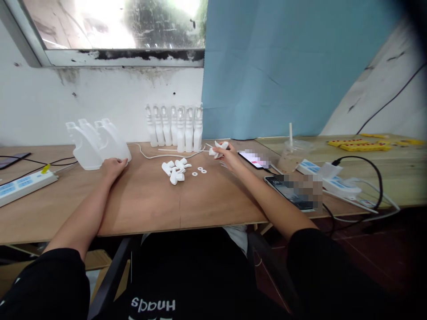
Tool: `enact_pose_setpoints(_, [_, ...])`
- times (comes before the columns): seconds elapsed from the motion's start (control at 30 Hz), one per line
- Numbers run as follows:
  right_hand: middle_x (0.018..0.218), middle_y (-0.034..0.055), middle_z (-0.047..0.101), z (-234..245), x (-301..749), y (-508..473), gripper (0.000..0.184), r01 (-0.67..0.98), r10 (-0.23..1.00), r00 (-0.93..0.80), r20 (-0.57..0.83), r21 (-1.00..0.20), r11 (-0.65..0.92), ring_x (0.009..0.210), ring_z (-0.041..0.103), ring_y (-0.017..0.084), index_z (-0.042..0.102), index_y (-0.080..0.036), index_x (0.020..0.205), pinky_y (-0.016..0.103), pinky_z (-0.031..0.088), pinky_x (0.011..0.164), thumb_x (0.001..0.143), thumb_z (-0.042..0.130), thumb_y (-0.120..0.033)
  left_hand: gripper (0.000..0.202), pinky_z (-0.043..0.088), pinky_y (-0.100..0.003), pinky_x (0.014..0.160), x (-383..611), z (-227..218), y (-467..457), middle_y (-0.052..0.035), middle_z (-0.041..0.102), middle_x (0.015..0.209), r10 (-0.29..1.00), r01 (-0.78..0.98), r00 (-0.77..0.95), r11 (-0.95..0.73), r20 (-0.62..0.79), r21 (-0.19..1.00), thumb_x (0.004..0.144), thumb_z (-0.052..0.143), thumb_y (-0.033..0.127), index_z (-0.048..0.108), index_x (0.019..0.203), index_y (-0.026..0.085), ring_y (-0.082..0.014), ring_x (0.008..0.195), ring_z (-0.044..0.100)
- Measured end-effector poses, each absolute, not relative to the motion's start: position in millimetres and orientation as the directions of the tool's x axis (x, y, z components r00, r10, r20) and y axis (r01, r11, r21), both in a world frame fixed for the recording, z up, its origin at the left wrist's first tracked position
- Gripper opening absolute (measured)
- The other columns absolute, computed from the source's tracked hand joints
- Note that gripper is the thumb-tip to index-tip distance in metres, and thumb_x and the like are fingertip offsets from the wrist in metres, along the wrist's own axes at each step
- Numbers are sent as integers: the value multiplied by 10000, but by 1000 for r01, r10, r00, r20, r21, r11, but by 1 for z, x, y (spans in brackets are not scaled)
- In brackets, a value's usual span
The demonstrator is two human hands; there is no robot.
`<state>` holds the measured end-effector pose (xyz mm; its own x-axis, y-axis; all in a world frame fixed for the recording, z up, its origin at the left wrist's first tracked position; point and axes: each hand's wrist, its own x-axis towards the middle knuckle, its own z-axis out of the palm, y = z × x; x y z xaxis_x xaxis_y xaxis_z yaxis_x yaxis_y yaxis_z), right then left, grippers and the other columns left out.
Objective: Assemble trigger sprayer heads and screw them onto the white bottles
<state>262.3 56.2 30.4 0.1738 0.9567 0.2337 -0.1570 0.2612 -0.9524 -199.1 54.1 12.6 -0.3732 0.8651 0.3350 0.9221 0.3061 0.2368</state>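
Observation:
My right hand [229,157] is closed around a white trigger spray head [218,150], lifted a little over the table. To its left lie several more white spray heads [174,170] in a loose pile, with a few small white ring washers [195,174] beside them. My left hand [114,168] is by the base of the translucent empty bottles [87,146], its fingers curled in. Whatever those fingers may hold is hidden from view. Against the wall stands a row of slim white bottles [189,133] with spray tops.
A white cable [150,156] runs across the back of the wooden table [143,209]. On the right are two phones [251,159], a plastic drink cup [289,158] with a straw, and a power strip [340,186]. Another power strip [28,184] lies at the left.

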Motion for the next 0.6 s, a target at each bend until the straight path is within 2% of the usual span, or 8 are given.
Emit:
enact_pose_setpoints(0.4, [781, -31, 597, 27, 263, 58, 497, -123, 957, 166, 237, -958, 258, 709, 618, 162, 572, -222, 851, 256, 521, 518, 460, 846, -359, 513, 434, -347, 682, -202, 10, 55, -167, 729, 916, 888, 943, -311, 243, 340, 228, 818, 428, 562, 753, 837, 166, -342, 897, 647])
enact_pose_setpoints(0.5, [770, -35, 586, 26, 260, 56, 474, -130, 955, 170, 245, -955, 268, 722, 617, 165, 551, -225, 822, 262, 529, 522, 473, 842, -362, 488, 415, -321, 654, -187, 16, 51, -142, 723, 801, 861, 948, -287, 194, 420, 251, 828, 425, 542, 731, 748, 171, -307, 823, 653])
enact_pose_setpoints(0.6, [728, -40, 563, 24, 257, 53, 443, -110, 939, 207, 275, -947, 301, 693, 615, 166, 488, -226, 757, 260, 516, 502, 510, 824, -377, 496, 404, -293, 641, -155, 24, 40, -88, 658, 606, 826, 941, -193, 5, 529, 337, 847, 428, 528, 666, 613, 161, -238, 670, 632])
